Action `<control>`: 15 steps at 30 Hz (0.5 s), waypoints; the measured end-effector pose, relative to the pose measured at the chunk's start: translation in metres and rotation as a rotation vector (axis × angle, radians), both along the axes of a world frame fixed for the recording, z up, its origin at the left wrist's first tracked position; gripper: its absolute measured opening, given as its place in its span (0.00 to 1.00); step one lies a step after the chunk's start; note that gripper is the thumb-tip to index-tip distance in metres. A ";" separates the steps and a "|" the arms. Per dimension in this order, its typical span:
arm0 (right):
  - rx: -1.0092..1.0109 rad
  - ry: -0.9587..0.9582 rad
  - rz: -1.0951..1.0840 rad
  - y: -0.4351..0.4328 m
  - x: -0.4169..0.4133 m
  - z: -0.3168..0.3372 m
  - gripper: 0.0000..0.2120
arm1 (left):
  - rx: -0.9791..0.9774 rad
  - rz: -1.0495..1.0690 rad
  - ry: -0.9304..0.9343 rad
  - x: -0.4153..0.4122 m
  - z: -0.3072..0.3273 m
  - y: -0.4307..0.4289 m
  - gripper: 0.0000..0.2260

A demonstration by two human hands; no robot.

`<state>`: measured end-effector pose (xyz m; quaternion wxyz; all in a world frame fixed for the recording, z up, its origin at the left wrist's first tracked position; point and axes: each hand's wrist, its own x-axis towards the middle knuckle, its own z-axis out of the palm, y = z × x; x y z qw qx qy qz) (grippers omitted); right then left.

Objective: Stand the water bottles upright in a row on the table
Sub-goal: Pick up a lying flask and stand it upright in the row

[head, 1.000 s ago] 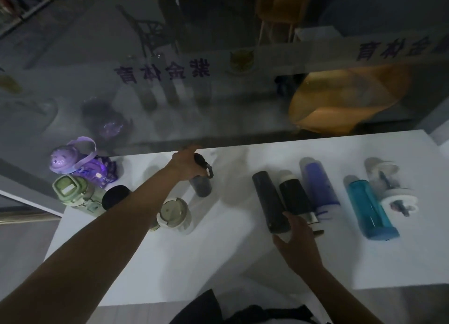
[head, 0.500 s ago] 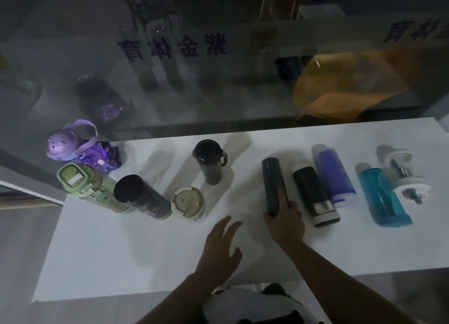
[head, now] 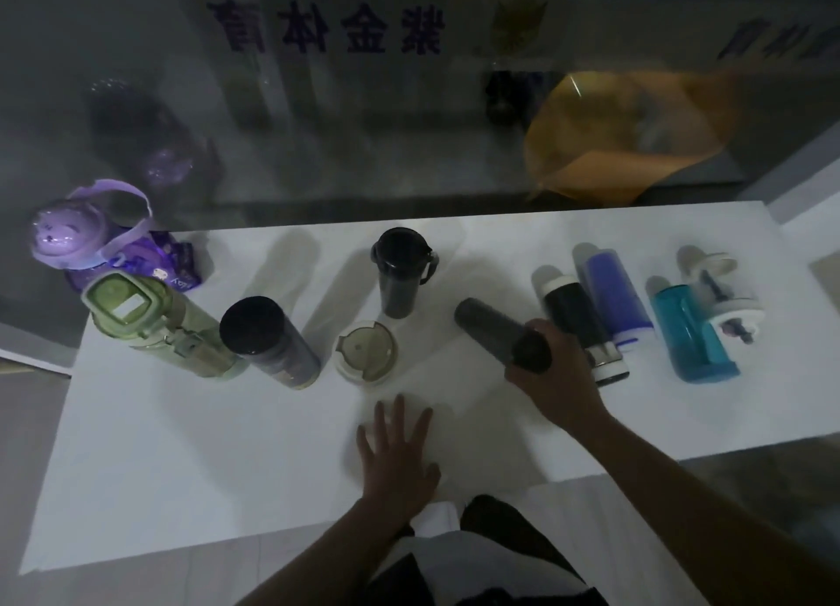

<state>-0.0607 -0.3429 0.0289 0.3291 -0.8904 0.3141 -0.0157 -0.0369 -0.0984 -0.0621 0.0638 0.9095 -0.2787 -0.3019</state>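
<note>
Gripping the near end of the black flask [head: 493,332] with my right hand [head: 552,385], fingers wrapped round it, left hand [head: 395,457] flat and spread on the table [head: 182,469], I judge tipping it upright beside the mug [head: 400,271] comes next.

The table [head: 182,469] has a smooth, matt white top. At its nine o'clock edge the purple bottle [head: 68,241] looks like glossy plastic; the teal bottle [head: 691,332] at three o'clock is translucent plastic. The black flask [head: 491,332] near centre looks matt, and a glass pane [head: 363,128] at twelve o'clock shows reflections.
</note>
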 end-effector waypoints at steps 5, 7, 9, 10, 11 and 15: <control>-0.131 0.043 0.204 0.002 0.041 0.053 0.27 | 0.010 -0.054 0.022 0.002 -0.004 0.003 0.37; -0.161 0.121 0.296 0.005 0.058 0.063 0.25 | 0.004 -0.064 0.048 0.004 -0.002 0.005 0.38; -0.162 0.204 0.353 0.008 0.071 0.067 0.23 | 0.001 -0.079 0.065 0.007 0.000 0.006 0.38; -0.163 0.232 0.363 0.010 0.075 0.068 0.22 | 0.001 -0.084 0.072 0.007 0.001 0.007 0.39; -0.166 0.247 0.369 0.013 0.078 0.068 0.21 | 0.000 -0.088 0.076 0.008 0.001 0.007 0.39; -0.190 0.234 0.386 0.021 0.078 0.065 0.24 | -0.005 -0.089 0.073 0.008 0.002 0.007 0.38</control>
